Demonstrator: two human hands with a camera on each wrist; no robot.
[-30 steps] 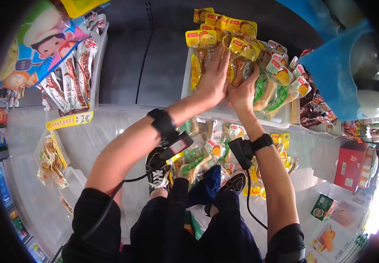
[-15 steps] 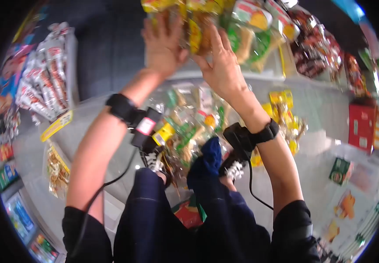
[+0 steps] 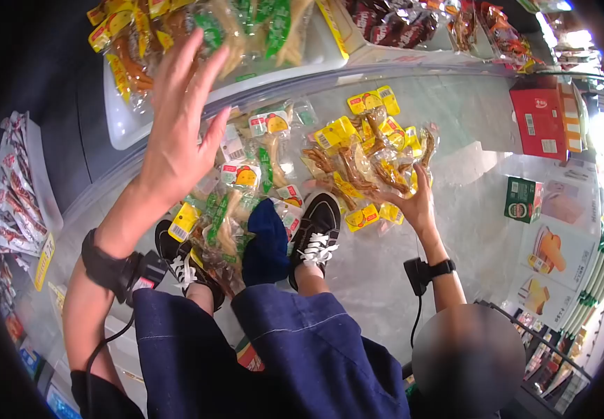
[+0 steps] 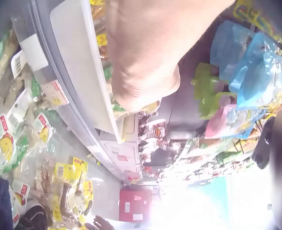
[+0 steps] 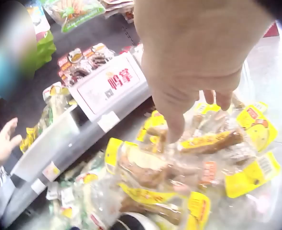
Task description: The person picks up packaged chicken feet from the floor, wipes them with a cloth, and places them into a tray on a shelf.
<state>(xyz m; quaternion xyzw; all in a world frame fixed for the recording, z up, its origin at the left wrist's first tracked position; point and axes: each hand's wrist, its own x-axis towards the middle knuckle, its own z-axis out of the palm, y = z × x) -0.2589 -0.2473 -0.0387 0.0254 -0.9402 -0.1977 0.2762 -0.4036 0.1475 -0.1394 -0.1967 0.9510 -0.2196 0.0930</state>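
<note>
L hand (image 3: 180, 140) open, fingers stretched out by the white plastic tray (image 3: 309, 66), contact unclear; R hand (image 3: 417, 206) spread at the floor pile of yellow-labelled clear plastic packs w/ brown snacks (image 3: 354, 167), no closed grip seen. Prob. best to take a few by their bodies, not slippery film edges. R wrist cam shows thumb down among packs + white shelf card w/ red lettering (image 5: 113, 84); L wrist cam, blue plastic pouches (image 4: 260, 72); head view lacks both card & pouches
</note>
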